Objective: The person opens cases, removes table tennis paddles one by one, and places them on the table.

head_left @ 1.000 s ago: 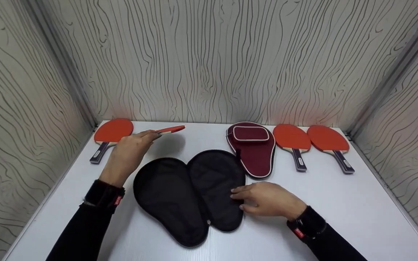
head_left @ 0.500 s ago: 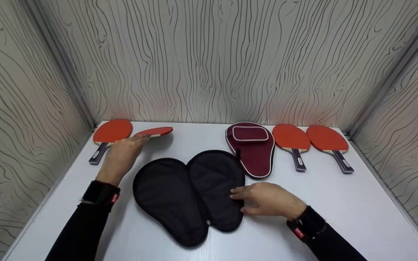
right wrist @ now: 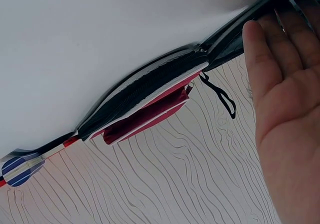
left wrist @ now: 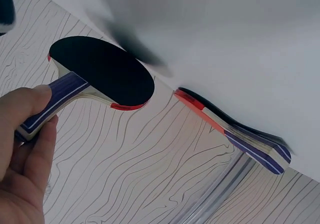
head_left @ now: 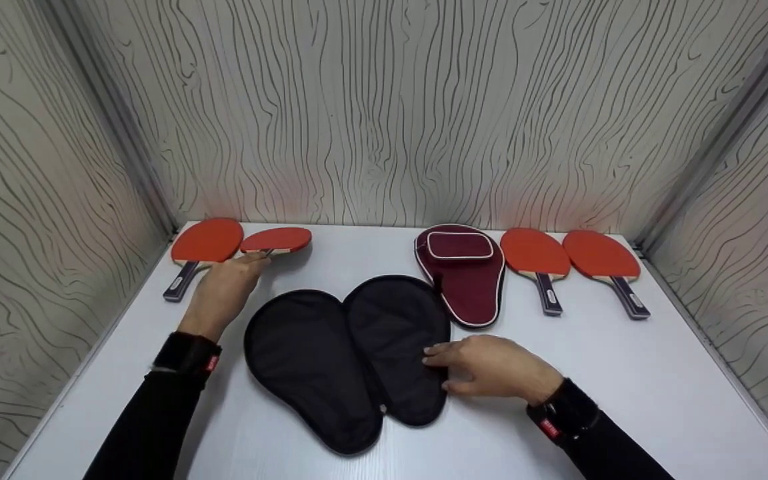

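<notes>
My left hand (head_left: pixel 227 288) grips a table tennis paddle (head_left: pixel 279 239) by its handle, beside another paddle (head_left: pixel 209 239) lying at the back left. In the left wrist view, the held paddle's black face (left wrist: pixel 102 69) shows and its blue-striped handle sits between thumb and fingers. The held paddle is tilted above the table, red side up in the head view. An unfolded black paddle case (head_left: pixel 307 360) lies at the middle front, its inside showing. My right hand (head_left: pixel 497 367) rests its extended fingers on the right half of that case; its fingertips are partly hidden in the right wrist view.
A closed dark red case (head_left: pixel 471 287) with white piping lies behind the black case's right half, touching or nearly touching it. Two more red paddles, one nearer (head_left: pixel 536 252) and one farther right (head_left: pixel 601 255), lie on the white table (head_left: pixel 624 387). Patterned walls enclose the back and sides.
My left hand has moved left with the paddle, whose red face has turned more toward the head camera. The right hand and the black case have stayed in place.
</notes>
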Tool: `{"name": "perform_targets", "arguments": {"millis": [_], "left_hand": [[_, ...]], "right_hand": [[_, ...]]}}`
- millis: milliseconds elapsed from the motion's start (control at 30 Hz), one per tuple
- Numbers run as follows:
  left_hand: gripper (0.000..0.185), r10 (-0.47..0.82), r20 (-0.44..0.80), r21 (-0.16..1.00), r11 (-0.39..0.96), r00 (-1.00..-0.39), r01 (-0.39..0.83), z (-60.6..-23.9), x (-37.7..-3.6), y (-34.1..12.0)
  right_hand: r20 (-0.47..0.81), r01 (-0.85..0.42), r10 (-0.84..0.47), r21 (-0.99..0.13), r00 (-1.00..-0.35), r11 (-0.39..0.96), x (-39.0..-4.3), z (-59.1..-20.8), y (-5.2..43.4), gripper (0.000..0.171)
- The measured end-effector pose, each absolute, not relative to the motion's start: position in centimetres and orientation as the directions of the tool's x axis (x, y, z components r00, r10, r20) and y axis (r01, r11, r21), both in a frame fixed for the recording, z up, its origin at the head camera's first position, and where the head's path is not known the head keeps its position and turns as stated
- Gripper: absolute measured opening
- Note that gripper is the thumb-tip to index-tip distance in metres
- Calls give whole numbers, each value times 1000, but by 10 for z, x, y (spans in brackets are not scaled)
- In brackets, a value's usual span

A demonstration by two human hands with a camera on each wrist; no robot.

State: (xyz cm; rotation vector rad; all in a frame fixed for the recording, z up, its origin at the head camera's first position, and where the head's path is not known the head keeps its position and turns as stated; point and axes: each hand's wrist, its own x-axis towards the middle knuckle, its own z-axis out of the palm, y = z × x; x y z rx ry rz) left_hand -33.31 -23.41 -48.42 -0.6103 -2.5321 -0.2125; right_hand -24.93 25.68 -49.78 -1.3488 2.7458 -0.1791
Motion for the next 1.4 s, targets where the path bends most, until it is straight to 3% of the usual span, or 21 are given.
{"name": "perform_targets", "arguments": {"millis": [233, 833, 1133, 1400], "left_hand": [[30, 356, 407, 53, 910, -841, 411, -491, -335, -237], [29, 299, 235, 142, 931, -925, 337, -501, -345, -248], [23, 321, 222, 114, 929, -921, 351, -508, -345, -256], [12, 318, 176, 163, 924, -932, 346, -510, -344, -260]], "right_hand": [[-27, -774, -787, -162, -617, 612, -250, -498, 257, 48], [-28, -776, -790, -166, -613, 609, -250, -498, 258, 48], [-24, -775, -789, -169, -614, 608, -250, -498, 258, 48], [-19, -775, -787, -161, -616, 611, -250, -499, 259, 49]]}}
